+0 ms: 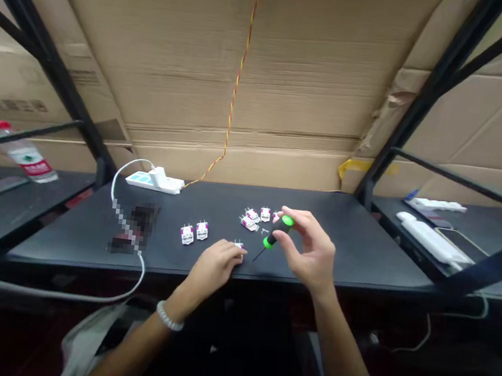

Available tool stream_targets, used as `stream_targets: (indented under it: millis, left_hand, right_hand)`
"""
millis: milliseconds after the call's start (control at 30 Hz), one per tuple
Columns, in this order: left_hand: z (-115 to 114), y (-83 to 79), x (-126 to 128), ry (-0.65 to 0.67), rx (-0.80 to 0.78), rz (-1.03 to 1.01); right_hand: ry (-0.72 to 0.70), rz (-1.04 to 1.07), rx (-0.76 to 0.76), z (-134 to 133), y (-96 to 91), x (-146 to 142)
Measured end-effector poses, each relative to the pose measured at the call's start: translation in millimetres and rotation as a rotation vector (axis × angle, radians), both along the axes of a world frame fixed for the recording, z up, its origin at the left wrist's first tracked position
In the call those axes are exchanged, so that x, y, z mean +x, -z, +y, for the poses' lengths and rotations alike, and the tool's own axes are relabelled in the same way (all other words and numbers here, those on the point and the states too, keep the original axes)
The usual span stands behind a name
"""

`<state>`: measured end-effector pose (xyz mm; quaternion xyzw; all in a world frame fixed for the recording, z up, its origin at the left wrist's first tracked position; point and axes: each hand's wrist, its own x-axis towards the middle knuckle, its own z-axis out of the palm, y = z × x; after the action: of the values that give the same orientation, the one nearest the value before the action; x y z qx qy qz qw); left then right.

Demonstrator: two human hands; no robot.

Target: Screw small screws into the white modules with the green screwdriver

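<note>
A person's right hand grips a slim screwdriver – black ribbed handle, bright green cap and collar – with the fingers closed around it and its thin metal tip slanting down toward the matte black tabletop. The left hand lies just beside that tip, fingers curled onto a small white plastic part at the front edge. Boxy white-and-magenta parts with short metal pins sit near – two more lie to the left. Corrugated cardboard walls the back.
</note>
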<state>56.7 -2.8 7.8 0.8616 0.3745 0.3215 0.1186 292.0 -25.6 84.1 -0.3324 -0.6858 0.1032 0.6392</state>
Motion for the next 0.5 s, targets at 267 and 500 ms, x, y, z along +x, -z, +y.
stream_targets:
  millis: [267, 500]
  left_hand:
    - [3, 1.5, -1, 0.039, 0.003, -0.088]
    - [3, 0.4, -1, 0.035, -0.028, -0.104]
  right_hand:
    - [0.004, 0.095, 0.029, 6, 10.6, -11]
    - [-0.007, 0.109, 0.035, 10, 18.7, -18]
